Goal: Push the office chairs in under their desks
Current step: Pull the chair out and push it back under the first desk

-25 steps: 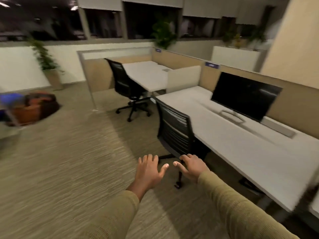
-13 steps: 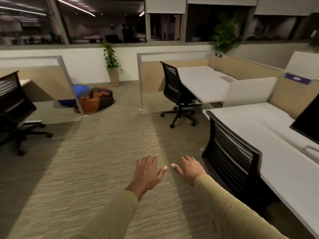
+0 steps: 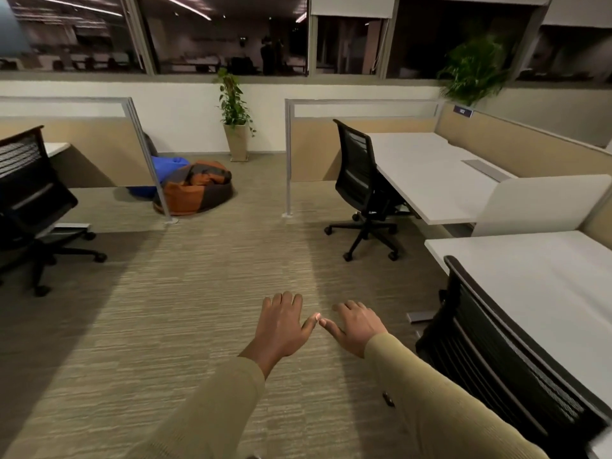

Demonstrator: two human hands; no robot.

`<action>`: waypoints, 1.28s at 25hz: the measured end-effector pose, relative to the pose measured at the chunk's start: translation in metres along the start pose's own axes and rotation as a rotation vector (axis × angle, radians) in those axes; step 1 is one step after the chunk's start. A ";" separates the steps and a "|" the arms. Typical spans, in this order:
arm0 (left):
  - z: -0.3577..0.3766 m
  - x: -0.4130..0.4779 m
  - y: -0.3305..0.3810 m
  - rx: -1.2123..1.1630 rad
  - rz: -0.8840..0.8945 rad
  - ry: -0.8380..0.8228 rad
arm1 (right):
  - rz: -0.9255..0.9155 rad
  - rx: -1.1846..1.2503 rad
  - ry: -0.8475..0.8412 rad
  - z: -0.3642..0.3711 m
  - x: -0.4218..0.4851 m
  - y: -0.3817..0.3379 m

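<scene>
Carpeted office aisle between partitioned desks. Left hand [image 3: 281, 326] and right hand [image 3: 357, 327] hang palm-down over the carpet [image 3: 185, 309], fingers spread, holding nothing, thumb tips nearly touching. Near chair [image 3: 506, 369] on the right sits tucked against its desk [image 3: 536, 279]. Far chair [image 3: 361, 187] stands at the edge of the far desk [image 3: 427, 173]. A third chair [image 3: 29, 197] stands at left, out from its desk.

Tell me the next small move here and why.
Probably step toward the far chair and reach for its backrest. Both the left hand and the right hand are empty, held open over the carpet, and that chair's wheeled base sits out on the floor beside its desk, not tucked under.
</scene>
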State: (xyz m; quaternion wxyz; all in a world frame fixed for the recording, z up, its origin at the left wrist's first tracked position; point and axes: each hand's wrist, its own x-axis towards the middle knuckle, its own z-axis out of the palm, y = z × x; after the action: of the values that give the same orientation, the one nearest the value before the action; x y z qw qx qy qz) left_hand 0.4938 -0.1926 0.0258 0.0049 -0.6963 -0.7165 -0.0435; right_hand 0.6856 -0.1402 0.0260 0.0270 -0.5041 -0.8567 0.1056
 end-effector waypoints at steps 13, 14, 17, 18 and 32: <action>0.017 0.294 -0.170 0.001 0.053 -0.039 | 0.079 0.030 0.028 -0.014 0.324 -0.014; 0.017 0.312 -0.178 -0.008 0.054 -0.040 | 0.091 0.036 0.022 -0.015 0.342 -0.015; 0.019 0.364 -0.199 -0.018 0.075 -0.048 | 0.122 0.052 0.008 -0.018 0.399 -0.012; 0.021 0.385 -0.207 -0.027 0.071 -0.052 | 0.125 0.059 0.009 -0.018 0.421 -0.009; 0.056 0.694 -0.257 -0.005 0.072 -0.069 | 0.145 0.044 -0.045 -0.050 0.724 0.097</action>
State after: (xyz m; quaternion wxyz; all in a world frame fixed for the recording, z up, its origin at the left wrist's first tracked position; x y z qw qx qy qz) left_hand 0.2194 0.4961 0.0030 -0.0202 -0.7228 -0.6905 -0.0211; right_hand 0.4219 0.5427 0.0112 0.0112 -0.5618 -0.8157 0.1375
